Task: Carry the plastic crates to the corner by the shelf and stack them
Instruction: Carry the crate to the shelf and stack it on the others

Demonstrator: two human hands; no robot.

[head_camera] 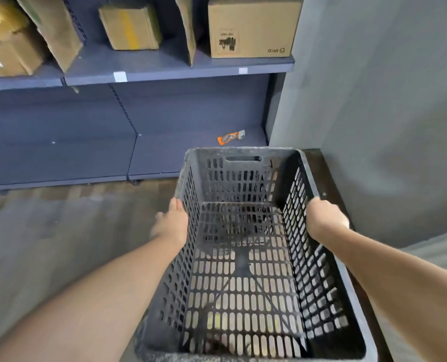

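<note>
A black slotted plastic crate fills the lower middle of the view, empty, with its far end close to the corner between the blue shelf unit and the grey wall. My left hand presses against the outside of the crate's left wall, fingers wrapped at its rim. My right hand grips the right rim. The floor shows through the crate's perforated bottom. Whether the crate rests on the floor or hangs above it cannot be told.
Cardboard boxes stand on the upper shelf. An orange and grey tool lies on the bottom shelf just beyond the crate. A dark skirting strip runs along the wall at right. Wood-pattern floor spreads to the left.
</note>
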